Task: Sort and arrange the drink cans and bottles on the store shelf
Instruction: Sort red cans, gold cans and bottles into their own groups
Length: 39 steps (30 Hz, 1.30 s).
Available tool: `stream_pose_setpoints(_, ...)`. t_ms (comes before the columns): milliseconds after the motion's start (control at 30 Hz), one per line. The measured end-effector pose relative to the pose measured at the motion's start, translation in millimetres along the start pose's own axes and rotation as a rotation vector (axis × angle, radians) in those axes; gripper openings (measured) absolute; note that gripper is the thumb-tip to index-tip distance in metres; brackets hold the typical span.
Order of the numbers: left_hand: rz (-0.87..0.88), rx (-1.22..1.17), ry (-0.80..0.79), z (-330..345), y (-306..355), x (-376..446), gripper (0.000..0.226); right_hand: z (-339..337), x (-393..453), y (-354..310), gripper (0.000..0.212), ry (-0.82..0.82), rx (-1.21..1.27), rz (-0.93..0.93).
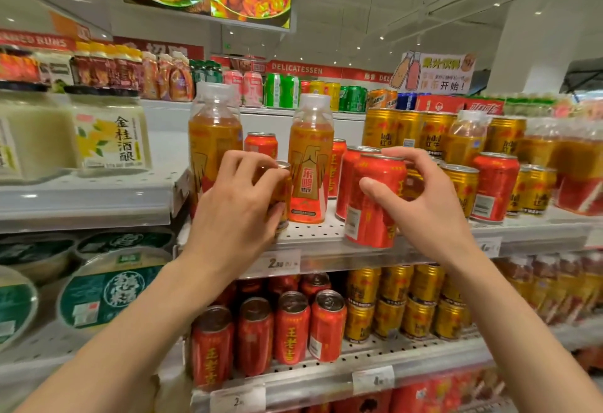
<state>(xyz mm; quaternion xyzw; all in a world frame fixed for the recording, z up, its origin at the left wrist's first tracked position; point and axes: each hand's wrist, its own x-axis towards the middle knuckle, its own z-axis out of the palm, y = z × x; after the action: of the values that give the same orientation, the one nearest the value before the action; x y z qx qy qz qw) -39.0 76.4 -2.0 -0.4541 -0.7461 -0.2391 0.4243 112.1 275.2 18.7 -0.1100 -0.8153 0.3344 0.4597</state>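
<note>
My left hand (239,203) grips a gold can (282,194) at the front of the perforated middle shelf (313,233), its fingers curled over the rim and side. My right hand (421,203) holds a red can (375,200) standing near the shelf's front edge, fingers at its top rim and thumb on its side. Between the two hands stands an orange bottle (310,164) with a clear cap. A second orange bottle (213,138) stands behind my left hand. More red cans (261,145) and gold cans (463,184) stand mixed on the same shelf.
Rows of red cans (290,327) and gold cans (394,301) fill the shelf below. Large jars (111,132) stand on the left shelf, round tubs (104,292) beneath them. Wrapped orange bottles (571,164) crowd the right end. Price tags (282,262) line the shelf edge.
</note>
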Motion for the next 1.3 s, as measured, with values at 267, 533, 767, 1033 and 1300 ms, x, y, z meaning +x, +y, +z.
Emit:
stream_pose_setpoints(267,0.006,0.051,0.0,-0.9,4.0,7.4,0.046,1.2,11.4,16.4,0.057,0.007,-0.036,-0.011)
stream_pose_setpoints(533,-0.156,0.03,-0.132,-0.3,26.1,67.2,0.085,7.3,24.6,23.7,0.071,-0.072,-0.149,-0.058)
stream_pose_setpoints(767,-0.412,-0.199,-0.374,17.5,16.1,102.1,0.097,-10.8,20.9,35.2,0.092,-0.257,-0.236,-0.091)
stream_pose_setpoints(1033,-0.385,-0.266,-0.19,23.5,17.8,91.1,0.092,-13.6,23.2,37.8,0.089,-0.289,-0.223,-0.091)
stream_pose_setpoints(1300,-0.332,-0.44,-0.047,-4.6,28.9,81.7,0.08,-22.2,31.8,34.4,0.094,-0.322,-0.327,-0.066)
